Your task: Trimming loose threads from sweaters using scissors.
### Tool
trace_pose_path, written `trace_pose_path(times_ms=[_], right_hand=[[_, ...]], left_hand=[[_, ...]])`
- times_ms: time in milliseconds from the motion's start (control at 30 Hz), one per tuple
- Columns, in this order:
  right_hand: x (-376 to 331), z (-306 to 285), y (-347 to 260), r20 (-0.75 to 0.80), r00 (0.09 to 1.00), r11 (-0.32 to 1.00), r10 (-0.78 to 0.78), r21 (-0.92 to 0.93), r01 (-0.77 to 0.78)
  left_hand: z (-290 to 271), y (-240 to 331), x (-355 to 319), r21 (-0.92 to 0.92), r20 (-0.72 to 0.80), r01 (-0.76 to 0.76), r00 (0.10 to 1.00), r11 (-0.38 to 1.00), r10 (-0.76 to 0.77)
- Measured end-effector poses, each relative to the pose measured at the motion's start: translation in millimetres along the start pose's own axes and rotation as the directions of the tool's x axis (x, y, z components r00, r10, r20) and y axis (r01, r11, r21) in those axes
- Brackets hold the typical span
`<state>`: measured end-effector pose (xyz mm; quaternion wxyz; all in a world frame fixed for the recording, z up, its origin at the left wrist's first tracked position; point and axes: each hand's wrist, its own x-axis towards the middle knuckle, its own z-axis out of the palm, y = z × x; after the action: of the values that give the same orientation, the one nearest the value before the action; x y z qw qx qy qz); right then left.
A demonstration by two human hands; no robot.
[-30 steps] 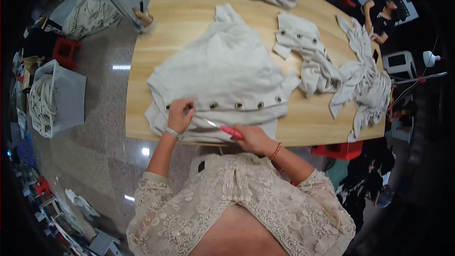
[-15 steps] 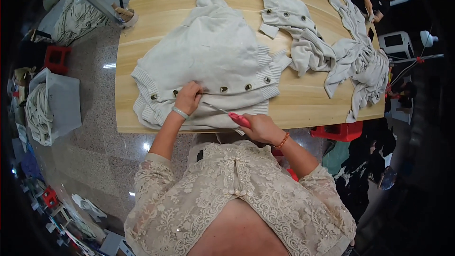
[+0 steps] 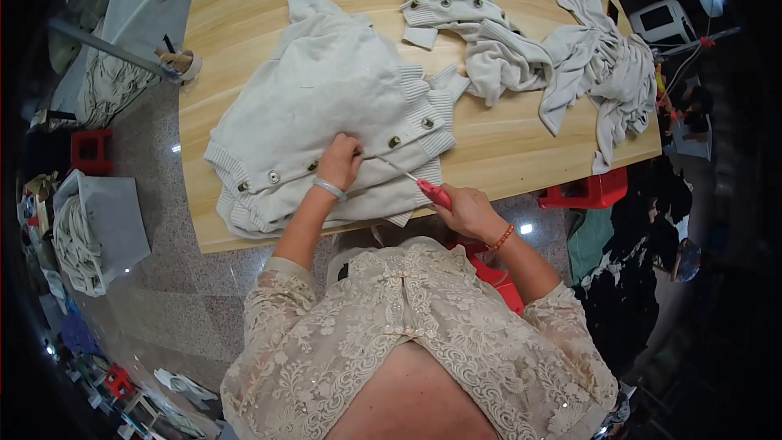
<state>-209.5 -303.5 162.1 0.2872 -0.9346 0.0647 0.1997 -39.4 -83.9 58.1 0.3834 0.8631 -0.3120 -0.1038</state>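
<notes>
An off-white knitted cardigan [image 3: 326, 90] lies spread on the table in front of me, with dark, metallic-looking buttons along its near band. My left hand [image 3: 340, 161] is closed on that band, fingertips pinched at a button [image 3: 357, 151] they partly cover. In my right hand [image 3: 466, 210] is a red-handled tool [image 3: 433, 192] with a thin metal shaft. The shaft points up and left, its tip close to the fingers of my left hand. Whether the tip touches the button or the knit, I cannot tell.
A similar buttoned garment [image 3: 452, 4] and more crumpled knitwear [image 3: 603, 57] lie to the right on the wooden table [image 3: 497, 151]. A cup of tools [image 3: 186, 65] stands at its left edge. A bin of knitwear [image 3: 118, 220] and red stools [image 3: 588, 189] are on the floor.
My left hand has moved right along the band to another button, uncovering a silvery ring-shaped one. The tool has followed, its tip staying near the left fingers. The view has turned slightly.
</notes>
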Motion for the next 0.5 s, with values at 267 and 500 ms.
trace_pose_path(times_ms=[267, 500], right_hand=[[-14.7, 18.7, 15.9, -0.069, 0.996, 0.989, -0.059, 0.134, 0.068], [-29.3, -7.0, 35.9, -0.106, 0.986, 0.989, 0.128, 0.082, -0.120]], left_hand=[[-3.5, 16.0, 2.9, 0.032, 0.001, -0.134, 0.991, 0.990, 0.134], [45.8, 37.6, 39.5, 0.035, 0.082, -0.125, 0.989, 0.992, 0.121]])
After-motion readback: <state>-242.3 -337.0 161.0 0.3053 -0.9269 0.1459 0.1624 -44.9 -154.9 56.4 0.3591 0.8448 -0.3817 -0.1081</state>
